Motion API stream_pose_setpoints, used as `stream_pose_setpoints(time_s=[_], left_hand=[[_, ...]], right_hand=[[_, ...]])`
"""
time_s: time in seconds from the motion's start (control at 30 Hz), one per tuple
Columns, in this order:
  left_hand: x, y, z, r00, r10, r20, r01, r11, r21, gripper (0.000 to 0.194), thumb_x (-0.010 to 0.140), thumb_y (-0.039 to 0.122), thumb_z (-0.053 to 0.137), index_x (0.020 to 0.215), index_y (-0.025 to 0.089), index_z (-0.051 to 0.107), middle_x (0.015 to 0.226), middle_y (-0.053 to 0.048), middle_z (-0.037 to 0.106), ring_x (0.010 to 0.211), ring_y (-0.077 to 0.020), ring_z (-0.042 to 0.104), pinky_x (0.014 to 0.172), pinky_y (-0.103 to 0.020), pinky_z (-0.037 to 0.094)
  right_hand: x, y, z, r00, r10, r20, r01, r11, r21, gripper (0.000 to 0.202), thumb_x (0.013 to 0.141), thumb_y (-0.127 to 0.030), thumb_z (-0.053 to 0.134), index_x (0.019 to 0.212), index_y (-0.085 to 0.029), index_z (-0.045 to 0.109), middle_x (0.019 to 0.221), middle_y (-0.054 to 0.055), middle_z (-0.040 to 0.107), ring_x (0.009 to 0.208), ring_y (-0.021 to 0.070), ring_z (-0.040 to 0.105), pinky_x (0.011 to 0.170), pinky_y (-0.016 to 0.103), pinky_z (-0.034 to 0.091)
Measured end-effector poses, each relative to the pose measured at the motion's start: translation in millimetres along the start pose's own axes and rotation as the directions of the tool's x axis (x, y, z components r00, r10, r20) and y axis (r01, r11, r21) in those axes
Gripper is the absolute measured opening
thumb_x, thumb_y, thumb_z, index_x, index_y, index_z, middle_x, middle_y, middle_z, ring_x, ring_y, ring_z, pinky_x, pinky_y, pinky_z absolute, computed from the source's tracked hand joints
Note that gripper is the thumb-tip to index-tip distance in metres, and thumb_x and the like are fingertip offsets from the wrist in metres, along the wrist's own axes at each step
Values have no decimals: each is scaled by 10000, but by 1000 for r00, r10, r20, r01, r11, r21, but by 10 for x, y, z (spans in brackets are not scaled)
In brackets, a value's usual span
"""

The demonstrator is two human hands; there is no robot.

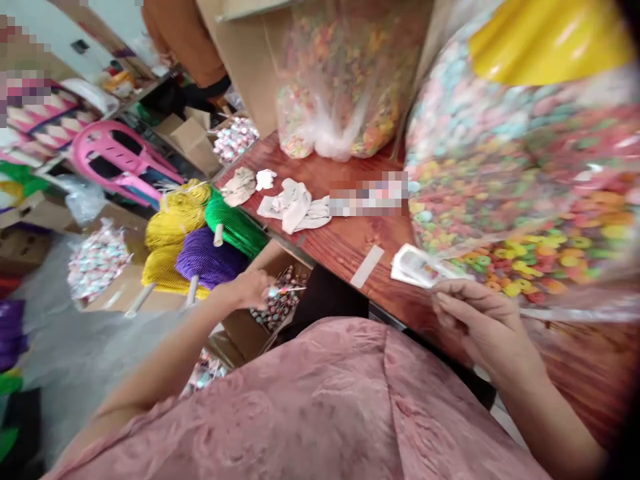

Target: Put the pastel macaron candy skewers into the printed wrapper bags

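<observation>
My left hand (250, 289) is closed on a small wrapped lollipop (280, 291) with a white stick, above an open cardboard box (275, 257) holding many similar sweets. On the right, my right hand (477, 310) pinches the edge of a small stack of printed labels (420, 267) at the front of the red-brown wooden table (345, 247). A pale strip (367, 266) lies on the table left of the labels. Big clear bags of colourful ring candies (540, 260) stand just beyond my right hand.
Crumpled cloths (295, 207) lie on the table. Another candy bag (345, 87) leans against a cardboard box behind. Yellow, purple and green netting bundles (213, 257), wrapped lollipops (100, 260) and a pink chair (113, 157) are at left. A person in brown (185, 40) stands at the back.
</observation>
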State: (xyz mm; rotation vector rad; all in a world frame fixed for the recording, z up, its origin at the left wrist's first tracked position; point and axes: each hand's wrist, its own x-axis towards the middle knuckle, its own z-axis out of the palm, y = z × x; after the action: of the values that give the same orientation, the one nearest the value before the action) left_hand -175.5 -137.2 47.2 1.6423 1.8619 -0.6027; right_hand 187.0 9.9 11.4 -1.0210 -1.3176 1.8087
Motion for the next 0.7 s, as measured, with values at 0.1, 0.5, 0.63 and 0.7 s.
stream_pose_setpoints(time_s=[0.1,0.5,0.63,0.7], left_hand=[[185,272,22,951,125,-284,-124,992,22,217,830,163,566,1013,157,683,960,-87,700,897,-194,635,809,-287,478],[1385,2572,-463,376,819,-434,-548,574,608,218,874,53,439,926,116,642,899,-129,631,870,-273,580,720,-398,482],[1526,2404,-421,166,832,-530,-583,516,628,229,868,41,456,803,160,641,796,-81,639,769,-222,585,685,-351,487],[1537,2354,-424,100,796,-598,-616,521,591,234,889,65,466,782,180,640,781,-62,650,752,-196,594,677,-322,495]], right_hand=[[-71,27,-361,934,-156,-320,150,988,-41,157,726,-291,776,809,-198,681,639,-15,555,508,79,439,430,211,322],[-860,266,-846,721,-484,-496,74,765,-640,144,867,-295,596,803,-211,695,747,18,696,681,161,636,656,288,525],[-1046,169,-1438,599,-568,-564,-101,646,-757,151,868,-290,573,832,-200,689,769,32,719,698,177,662,673,301,530],[-1035,68,-1695,583,-620,-526,-180,533,-827,177,875,-269,535,818,-199,687,783,47,722,720,190,668,684,314,522]])
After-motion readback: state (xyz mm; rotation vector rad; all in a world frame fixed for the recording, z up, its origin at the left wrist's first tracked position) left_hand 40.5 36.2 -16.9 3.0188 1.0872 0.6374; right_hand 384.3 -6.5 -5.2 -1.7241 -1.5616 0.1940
